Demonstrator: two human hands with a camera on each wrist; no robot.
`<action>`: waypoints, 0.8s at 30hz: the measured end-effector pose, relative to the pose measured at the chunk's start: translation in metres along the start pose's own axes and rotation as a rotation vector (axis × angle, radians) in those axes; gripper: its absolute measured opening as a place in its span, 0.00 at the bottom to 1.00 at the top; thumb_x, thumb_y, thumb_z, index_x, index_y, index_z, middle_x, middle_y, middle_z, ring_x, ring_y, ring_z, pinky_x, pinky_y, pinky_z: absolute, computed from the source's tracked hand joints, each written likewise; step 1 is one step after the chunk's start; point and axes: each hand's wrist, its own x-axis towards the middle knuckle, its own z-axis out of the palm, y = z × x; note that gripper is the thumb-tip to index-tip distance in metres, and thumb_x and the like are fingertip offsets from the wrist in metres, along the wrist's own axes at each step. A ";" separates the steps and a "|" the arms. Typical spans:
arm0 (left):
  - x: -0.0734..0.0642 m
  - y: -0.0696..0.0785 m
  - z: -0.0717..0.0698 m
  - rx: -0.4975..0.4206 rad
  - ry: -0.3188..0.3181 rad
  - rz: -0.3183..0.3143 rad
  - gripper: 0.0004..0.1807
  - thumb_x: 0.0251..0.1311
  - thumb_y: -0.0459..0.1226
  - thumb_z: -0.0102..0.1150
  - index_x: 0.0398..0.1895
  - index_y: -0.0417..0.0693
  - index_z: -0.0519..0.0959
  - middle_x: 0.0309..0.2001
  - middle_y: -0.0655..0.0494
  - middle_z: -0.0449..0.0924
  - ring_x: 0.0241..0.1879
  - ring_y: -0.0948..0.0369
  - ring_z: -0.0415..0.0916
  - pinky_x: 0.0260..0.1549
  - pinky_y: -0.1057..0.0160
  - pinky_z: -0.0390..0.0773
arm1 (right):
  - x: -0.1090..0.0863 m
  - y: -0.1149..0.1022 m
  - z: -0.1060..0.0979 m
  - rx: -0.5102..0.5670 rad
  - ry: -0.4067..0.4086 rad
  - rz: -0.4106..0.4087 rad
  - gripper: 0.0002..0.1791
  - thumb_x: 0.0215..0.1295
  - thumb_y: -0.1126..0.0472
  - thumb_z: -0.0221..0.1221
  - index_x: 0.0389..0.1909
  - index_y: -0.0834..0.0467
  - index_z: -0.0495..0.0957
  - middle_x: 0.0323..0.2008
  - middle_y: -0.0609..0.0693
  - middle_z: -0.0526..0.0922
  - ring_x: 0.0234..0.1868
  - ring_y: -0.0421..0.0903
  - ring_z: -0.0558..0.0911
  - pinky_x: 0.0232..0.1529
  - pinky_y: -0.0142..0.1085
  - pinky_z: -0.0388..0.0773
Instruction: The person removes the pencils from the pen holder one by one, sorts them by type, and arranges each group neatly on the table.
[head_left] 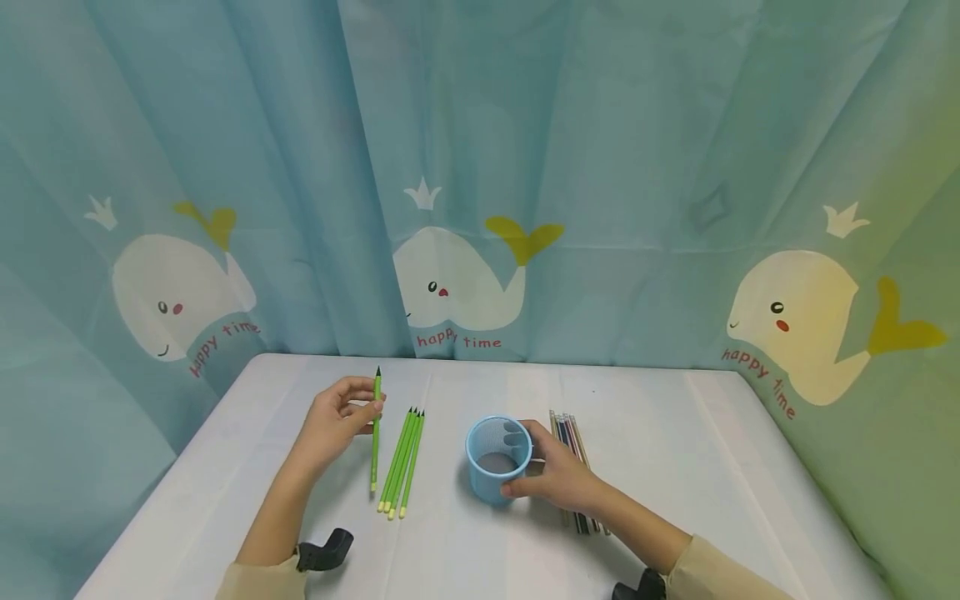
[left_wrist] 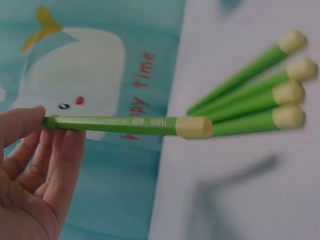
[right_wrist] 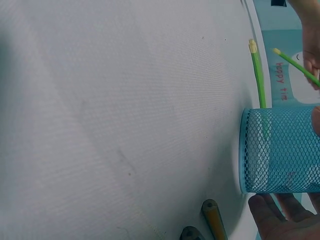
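Between thumb and fingers, my left hand (head_left: 333, 423) pinches a green pencil (head_left: 375, 458), its dark point up and pale yellow end down. The left wrist view shows this pencil (left_wrist: 115, 125) raised off the table. Several matching green pencils (head_left: 405, 467) lie side by side just right of it. My right hand (head_left: 566, 477) grips a light blue mesh pencil cup (head_left: 486, 485) by its right side, thumb in front. The cup is upright, and nothing shows inside it. Partly hidden under the right hand and forearm lies a group of darker, mixed-colour pencils (head_left: 573, 429).
A white cloth covers the table (head_left: 675, 450). Behind it hangs a blue-green curtain (head_left: 637, 125) printed with white whales. Black straps with mounts sit on both wrists, the left mount (head_left: 327, 550) near the front of the table.
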 end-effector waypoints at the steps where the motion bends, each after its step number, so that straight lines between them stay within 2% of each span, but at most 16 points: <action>1: 0.001 -0.002 0.000 0.018 -0.003 -0.014 0.20 0.68 0.37 0.61 0.59 0.38 0.72 0.52 0.39 0.78 0.42 0.54 0.83 0.39 0.62 0.86 | 0.000 0.000 0.000 -0.002 0.000 -0.002 0.47 0.46 0.54 0.78 0.68 0.53 0.65 0.62 0.51 0.75 0.61 0.56 0.77 0.63 0.58 0.71; 5: 0.007 -0.010 0.001 0.065 -0.021 -0.056 0.19 0.67 0.34 0.60 0.59 0.36 0.73 0.51 0.38 0.78 0.43 0.46 0.83 0.37 0.60 0.87 | 0.000 0.000 0.000 -0.009 0.001 -0.004 0.47 0.46 0.54 0.78 0.68 0.53 0.65 0.62 0.51 0.75 0.61 0.56 0.77 0.63 0.59 0.71; 12: 0.017 -0.025 0.007 0.135 -0.065 -0.130 0.18 0.66 0.32 0.61 0.58 0.33 0.75 0.49 0.39 0.79 0.34 0.56 0.82 0.32 0.60 0.87 | 0.003 -0.001 0.001 0.001 0.002 -0.012 0.48 0.46 0.54 0.78 0.68 0.53 0.65 0.63 0.52 0.75 0.61 0.57 0.77 0.63 0.59 0.72; 19: 0.024 -0.036 0.017 0.219 -0.106 -0.217 0.16 0.63 0.30 0.63 0.53 0.33 0.79 0.41 0.45 0.80 0.25 0.61 0.78 0.25 0.61 0.84 | 0.004 0.000 0.001 0.017 -0.004 -0.011 0.47 0.46 0.55 0.77 0.68 0.54 0.65 0.63 0.53 0.75 0.61 0.58 0.77 0.63 0.57 0.73; 24: 0.025 -0.041 0.023 0.398 -0.105 -0.219 0.15 0.61 0.31 0.65 0.50 0.34 0.81 0.33 0.51 0.80 0.21 0.62 0.77 0.21 0.64 0.80 | 0.005 0.000 0.001 0.010 -0.001 -0.017 0.47 0.47 0.55 0.77 0.68 0.54 0.65 0.63 0.53 0.75 0.61 0.58 0.77 0.62 0.58 0.73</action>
